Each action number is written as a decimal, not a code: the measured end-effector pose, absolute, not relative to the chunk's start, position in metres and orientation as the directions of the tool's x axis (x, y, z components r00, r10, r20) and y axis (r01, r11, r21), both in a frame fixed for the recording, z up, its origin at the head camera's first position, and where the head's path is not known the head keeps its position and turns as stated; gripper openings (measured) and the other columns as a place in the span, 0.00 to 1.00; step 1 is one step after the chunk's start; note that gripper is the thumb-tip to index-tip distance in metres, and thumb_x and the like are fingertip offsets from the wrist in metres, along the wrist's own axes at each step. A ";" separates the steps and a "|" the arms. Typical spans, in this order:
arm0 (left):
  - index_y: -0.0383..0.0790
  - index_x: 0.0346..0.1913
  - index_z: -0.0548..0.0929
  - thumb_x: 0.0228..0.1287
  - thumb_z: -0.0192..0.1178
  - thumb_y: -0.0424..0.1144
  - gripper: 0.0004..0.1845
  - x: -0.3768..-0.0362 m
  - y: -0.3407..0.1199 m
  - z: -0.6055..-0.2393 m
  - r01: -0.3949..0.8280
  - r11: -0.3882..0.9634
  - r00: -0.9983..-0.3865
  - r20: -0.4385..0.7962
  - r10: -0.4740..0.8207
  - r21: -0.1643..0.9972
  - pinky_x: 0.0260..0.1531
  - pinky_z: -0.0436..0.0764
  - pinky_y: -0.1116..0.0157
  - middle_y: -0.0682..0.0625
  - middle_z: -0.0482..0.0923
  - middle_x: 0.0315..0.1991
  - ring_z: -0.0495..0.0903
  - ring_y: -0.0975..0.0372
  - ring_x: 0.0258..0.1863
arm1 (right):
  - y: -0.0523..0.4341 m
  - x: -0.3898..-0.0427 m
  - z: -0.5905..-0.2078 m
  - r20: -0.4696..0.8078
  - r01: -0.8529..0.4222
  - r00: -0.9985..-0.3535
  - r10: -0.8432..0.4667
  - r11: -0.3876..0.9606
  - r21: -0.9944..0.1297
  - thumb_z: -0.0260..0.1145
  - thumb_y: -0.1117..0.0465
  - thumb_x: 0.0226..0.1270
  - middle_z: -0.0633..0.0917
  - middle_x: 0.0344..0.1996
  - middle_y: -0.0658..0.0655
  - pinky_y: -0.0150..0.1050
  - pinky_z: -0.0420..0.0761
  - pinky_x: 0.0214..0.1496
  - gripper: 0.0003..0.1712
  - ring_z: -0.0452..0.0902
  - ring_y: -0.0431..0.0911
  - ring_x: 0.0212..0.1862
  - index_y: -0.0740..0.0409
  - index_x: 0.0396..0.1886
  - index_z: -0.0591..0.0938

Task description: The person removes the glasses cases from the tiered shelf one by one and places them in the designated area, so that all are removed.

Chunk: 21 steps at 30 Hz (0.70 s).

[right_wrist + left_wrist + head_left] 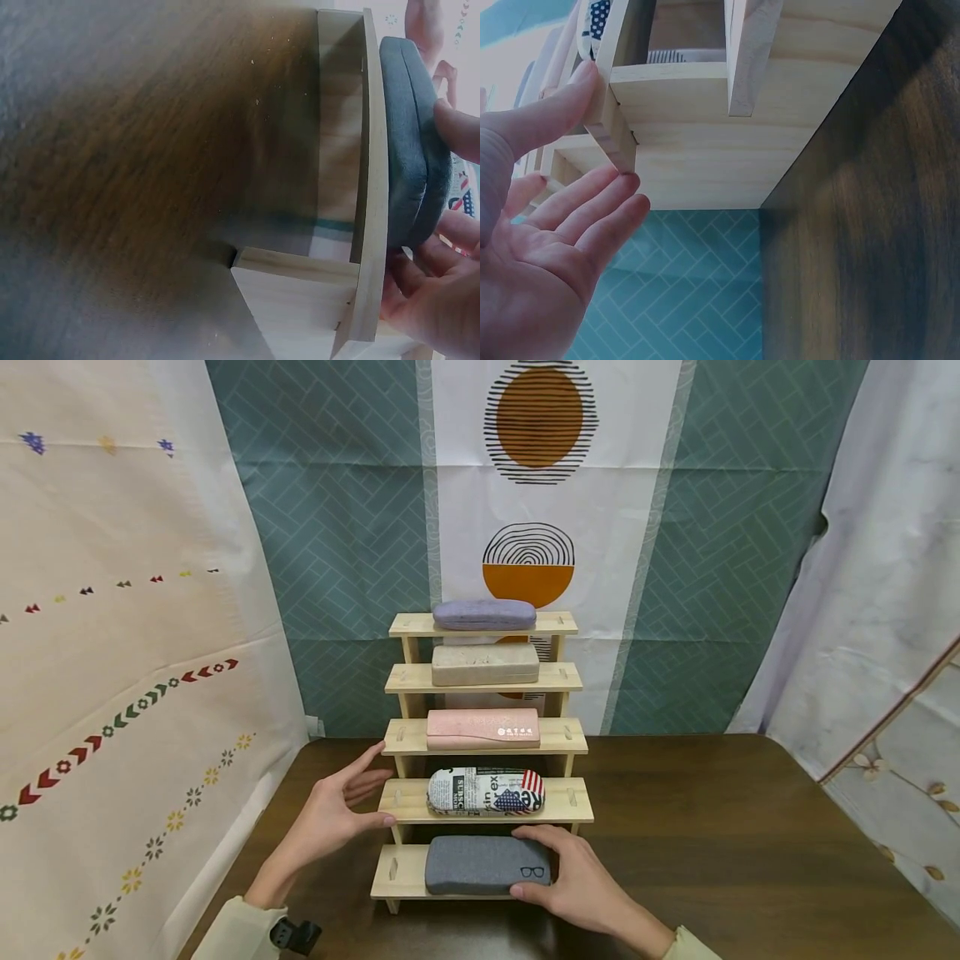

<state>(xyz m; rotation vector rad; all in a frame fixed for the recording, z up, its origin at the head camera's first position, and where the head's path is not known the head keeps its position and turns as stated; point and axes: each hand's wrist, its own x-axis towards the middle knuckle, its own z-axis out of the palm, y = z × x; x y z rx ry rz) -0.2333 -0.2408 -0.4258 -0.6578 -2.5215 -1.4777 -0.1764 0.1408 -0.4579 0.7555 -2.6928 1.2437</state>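
Note:
A stepped wooden display stand (405, 871) holds one glasses case on each step. My right hand (573, 881) grips the right end of the grey fabric glasses case (472, 864) on the lowest step, thumb in front and fingers behind. In the right wrist view, this grey case (409, 150) lies along the board, its underside at the wood. At the stand's left side, my left hand (337, 810) has its fingers spread and mostly straight. In the left wrist view its thumb and fingertips (630, 184) touch a step's end. Above the grey case lies a newspaper-print case (486, 791).
Higher steps carry a pink case (480, 728), a cream case (483, 665) and a lavender case (483, 614). The stand is on a dark wooden table (697, 827). Patterned cloth (352, 552) hangs behind, with white cloths (150, 610) at both sides.

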 end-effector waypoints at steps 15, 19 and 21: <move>0.52 0.83 0.63 0.50 0.84 0.32 0.58 -0.233 -0.241 -0.426 0.422 0.418 -0.901 0.320 0.293 0.805 0.60 0.83 0.51 0.40 0.84 0.61 0.82 0.47 0.63 | 0.142 -0.178 -0.460 0.220 -0.409 -0.894 -0.390 0.511 -0.756 0.86 0.46 0.54 0.83 0.60 0.45 0.47 0.79 0.61 0.36 0.78 0.47 0.59 0.42 0.63 0.84; 0.52 0.83 0.64 0.50 0.84 0.32 0.58 -0.234 -0.242 -0.426 0.424 0.413 -0.900 0.323 0.293 0.806 0.60 0.83 0.51 0.38 0.83 0.61 0.82 0.47 0.63 | 0.143 -0.180 -0.460 0.212 -0.402 -0.893 -0.396 0.493 -0.772 0.87 0.47 0.53 0.84 0.60 0.46 0.46 0.79 0.61 0.37 0.78 0.47 0.59 0.46 0.63 0.84; 0.52 0.83 0.64 0.51 0.84 0.32 0.58 -0.234 -0.241 -0.426 0.423 0.409 -0.900 0.322 0.294 0.809 0.60 0.83 0.51 0.36 0.83 0.61 0.82 0.46 0.63 | 0.143 -0.181 -0.460 0.210 -0.398 -0.893 -0.397 0.482 -0.781 0.87 0.48 0.53 0.84 0.59 0.47 0.44 0.79 0.60 0.37 0.78 0.47 0.58 0.47 0.63 0.84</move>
